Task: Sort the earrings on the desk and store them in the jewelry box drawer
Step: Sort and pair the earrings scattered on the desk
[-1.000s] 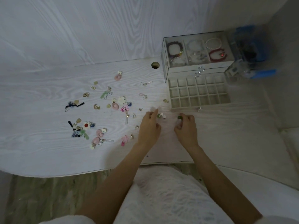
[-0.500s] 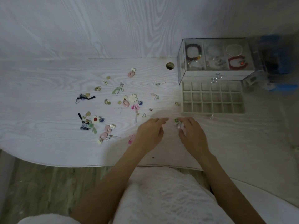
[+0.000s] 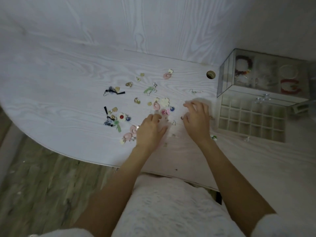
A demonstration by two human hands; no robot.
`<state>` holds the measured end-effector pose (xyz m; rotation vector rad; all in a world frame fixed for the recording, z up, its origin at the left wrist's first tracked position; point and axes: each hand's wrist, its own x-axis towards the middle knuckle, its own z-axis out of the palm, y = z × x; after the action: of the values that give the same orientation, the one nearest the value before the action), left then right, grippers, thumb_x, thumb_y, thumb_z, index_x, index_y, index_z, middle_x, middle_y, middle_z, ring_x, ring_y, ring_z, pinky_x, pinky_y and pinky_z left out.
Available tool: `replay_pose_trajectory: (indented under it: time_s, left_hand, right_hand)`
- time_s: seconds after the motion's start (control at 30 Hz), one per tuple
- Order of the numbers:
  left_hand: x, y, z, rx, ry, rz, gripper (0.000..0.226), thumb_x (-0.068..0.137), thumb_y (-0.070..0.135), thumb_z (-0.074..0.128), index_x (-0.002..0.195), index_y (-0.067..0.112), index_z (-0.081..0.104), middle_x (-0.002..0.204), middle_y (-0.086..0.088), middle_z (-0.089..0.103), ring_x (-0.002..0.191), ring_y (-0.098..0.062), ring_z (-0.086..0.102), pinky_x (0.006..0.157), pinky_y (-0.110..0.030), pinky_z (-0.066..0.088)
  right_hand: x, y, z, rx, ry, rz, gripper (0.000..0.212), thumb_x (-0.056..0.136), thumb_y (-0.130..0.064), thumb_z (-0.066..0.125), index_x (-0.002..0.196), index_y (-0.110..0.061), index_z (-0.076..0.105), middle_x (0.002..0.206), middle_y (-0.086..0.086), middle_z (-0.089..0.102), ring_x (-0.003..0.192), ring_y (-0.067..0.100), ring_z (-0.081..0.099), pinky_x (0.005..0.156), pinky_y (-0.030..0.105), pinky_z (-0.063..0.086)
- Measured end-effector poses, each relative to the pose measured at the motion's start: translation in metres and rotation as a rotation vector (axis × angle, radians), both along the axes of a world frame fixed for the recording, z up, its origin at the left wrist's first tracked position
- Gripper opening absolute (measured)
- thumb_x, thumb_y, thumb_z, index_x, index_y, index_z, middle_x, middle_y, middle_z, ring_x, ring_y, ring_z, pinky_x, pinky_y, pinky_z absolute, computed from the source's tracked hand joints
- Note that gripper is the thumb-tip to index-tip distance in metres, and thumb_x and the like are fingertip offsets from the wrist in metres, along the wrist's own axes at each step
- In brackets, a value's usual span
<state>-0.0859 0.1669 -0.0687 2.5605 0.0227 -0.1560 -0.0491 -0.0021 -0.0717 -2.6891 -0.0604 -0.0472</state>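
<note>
Our left hand (image 3: pixel 150 130) rests flat, fingers relaxed; our right hand (image 3: pixel 196 119) curls loosely, grip unclear. Small mixed-colour earrings (image 3: pixel 136 106) scatter at ten o'clock on the white woodgrain table (image 3: pixel 59 82); the white gridded drawer (image 3: pixel 251 119) sits open at three o'clock. We risk sweeping pairs apart.

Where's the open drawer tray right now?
In the head view the drawer tray sits on the desk at the right, pulled out in front of the clear jewelry box, just right of the right hand.
</note>
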Motion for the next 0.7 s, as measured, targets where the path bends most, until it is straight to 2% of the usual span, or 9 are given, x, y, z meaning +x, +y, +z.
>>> replay_pose_trajectory:
  time_s: [0.13,0.27,0.37,0.43,0.53,0.63,0.7]
  left_hand:
    - [0.011,-0.006,-0.003,0.014,0.088,-0.022,0.028,0.085,0.023,0.061,0.107,0.007,0.054,0.099,-0.012,0.061,0.084,-0.028,0.058,0.065,-0.032,0.039]
    - [0.007,0.011,-0.006,-0.003,0.097,0.006,0.013,0.087,0.016,0.058,0.095,0.006,0.058,0.091,-0.012,0.062,0.079,-0.03,0.059,0.064,-0.033,0.041]
    - [0.005,0.028,-0.008,0.006,0.102,0.027,0.014,0.086,0.019,0.06,0.092,0.007,0.059,0.09,-0.012,0.063,0.077,-0.028,0.059,0.062,-0.031,0.039]
    - [0.006,0.037,-0.007,-0.011,0.113,0.045,0.022,0.083,0.026,0.065,0.095,0.007,0.06,0.092,-0.009,0.064,0.078,-0.025,0.059,0.066,-0.032,0.045]
    - [0.016,0.044,-0.001,-0.05,0.063,0.061,0.032,0.081,0.031,0.069,0.101,0.007,0.061,0.094,-0.008,0.064,0.077,-0.023,0.06,0.07,-0.033,0.049]
    - [0.039,0.038,0.002,-0.034,-0.035,0.037,0.032,0.082,0.02,0.068,0.109,0.006,0.06,0.102,-0.014,0.063,0.086,-0.028,0.06,0.072,-0.036,0.048]
    - [0.055,0.026,0.0,0.035,-0.071,-0.001,0.03,0.08,0.011,0.066,0.109,0.005,0.062,0.103,-0.019,0.062,0.091,-0.037,0.058,0.066,-0.041,0.049]
  right_hand:
    - [0.017,-0.005,-0.002,0.036,0.027,-0.02,0.034,0.084,-0.004,0.049,0.116,-0.01,0.058,0.125,0.009,0.053,0.118,0.03,0.04,0.099,0.038,0.036]
    - [0.026,-0.006,-0.012,0.053,0.079,0.01,0.025,0.089,-0.005,0.048,0.109,-0.008,0.061,0.115,0.01,0.057,0.108,0.03,0.046,0.088,0.028,0.034]
    - [0.026,-0.003,-0.017,0.057,0.08,0.028,0.017,0.09,-0.007,0.05,0.099,-0.007,0.064,0.106,0.01,0.058,0.099,0.028,0.05,0.078,0.025,0.033]
    - [0.025,0.001,-0.016,0.069,0.079,0.028,0.016,0.089,-0.006,0.051,0.097,-0.006,0.064,0.105,0.01,0.059,0.097,0.027,0.05,0.075,0.026,0.036]
    - [0.033,0.008,-0.008,0.022,0.042,0.059,0.017,0.087,-0.008,0.053,0.1,-0.007,0.065,0.104,0.01,0.06,0.096,0.028,0.05,0.079,0.031,0.039]
    - [0.062,0.016,0.003,0.01,-0.033,0.148,0.02,0.085,-0.005,0.054,0.101,-0.008,0.065,0.102,0.01,0.062,0.098,0.028,0.051,0.086,0.035,0.042]
    - [0.089,0.025,0.008,0.013,-0.026,0.211,0.028,0.085,-0.003,0.053,0.11,-0.01,0.063,0.112,0.009,0.061,0.107,0.027,0.049,0.092,0.037,0.042]
